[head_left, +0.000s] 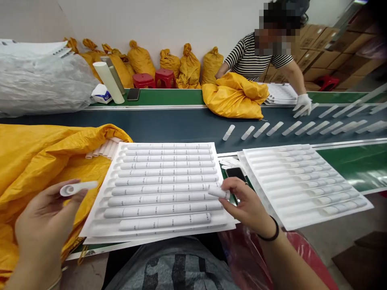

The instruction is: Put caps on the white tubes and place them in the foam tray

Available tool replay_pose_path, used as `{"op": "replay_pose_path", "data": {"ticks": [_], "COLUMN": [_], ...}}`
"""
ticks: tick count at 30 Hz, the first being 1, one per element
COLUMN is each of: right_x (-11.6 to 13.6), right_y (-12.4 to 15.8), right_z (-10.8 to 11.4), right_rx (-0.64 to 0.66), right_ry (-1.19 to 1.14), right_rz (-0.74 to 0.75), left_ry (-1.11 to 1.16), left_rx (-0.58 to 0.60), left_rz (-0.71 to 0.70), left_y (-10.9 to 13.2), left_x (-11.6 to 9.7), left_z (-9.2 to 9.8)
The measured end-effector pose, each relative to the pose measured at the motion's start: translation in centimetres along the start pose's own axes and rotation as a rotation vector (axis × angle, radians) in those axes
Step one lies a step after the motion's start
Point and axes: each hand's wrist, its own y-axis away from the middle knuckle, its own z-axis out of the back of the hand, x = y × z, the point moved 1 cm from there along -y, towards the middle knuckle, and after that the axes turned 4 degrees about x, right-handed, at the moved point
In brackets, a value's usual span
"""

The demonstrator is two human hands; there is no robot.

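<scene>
Between the thumb and fingers of my left hand [45, 225] is a white plastic tube [79, 187], its hollow end facing me. My right hand [246, 203] pinches a short white printed tube [218, 191] above the right edge of a white tray [98, 223]. Rows of printed white tubes [166, 180] lie in that tray's grooves. To the right, a second white tray [263, 177] carries translucent tubes [335, 189] along its right half. Loose white tubes [104, 149] spill from an open yellow sack [60, 151] beside my left hand.
A dark conveyor belt [169, 125] crosses ahead, with a row of translucent tubes [275, 128] on its right. Opposite, a co-worker's gloved hand [303, 104] touches the belt area near a yellow sack [236, 96]. A phone [236, 174] lies between the trays.
</scene>
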Motion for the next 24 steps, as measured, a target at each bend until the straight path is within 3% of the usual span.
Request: {"op": "replay_pose_path", "data": {"ticks": [2,5,7,10,15,20,24], "right_x": [0.3,1.2,1.9,2.7,3.5,5.0,6.8], "right_y": [-1.6,-3.4,-4.0,-4.1,-3.0,-1.8,-0.7], "right_z": [-0.6,-1.4,-1.6,-1.7,-1.8,-2.4,-3.2], "right_rx": [-0.002,0.017,0.053,0.118,0.163,0.126,0.117], "right_ry": [-0.138,-0.3,-0.38,-0.504,-0.651,-0.575,-0.633], "right_rz": [0.04,0.073,0.097,0.109,0.103,0.259,0.328], "left_ry": [0.384,0.863,1.02,1.168,1.339,1.427,1.466], "left_rx": [0.037,0.286,0.407,0.446,0.384,0.267,0.284], "left_rz": [0.119,0.323,0.461,0.573,0.627,0.65,0.675], "left_y": [2.8,6.4,8.2,10.1,12.1,13.4,14.4], "left_x": [-2.6,-5.5,-6.7,-7.7,-8.7,-9.3,-9.9], "left_z": [-2.4,-6.3,-8.3,-9.6,-9.1,-7.0,-5.4]}}
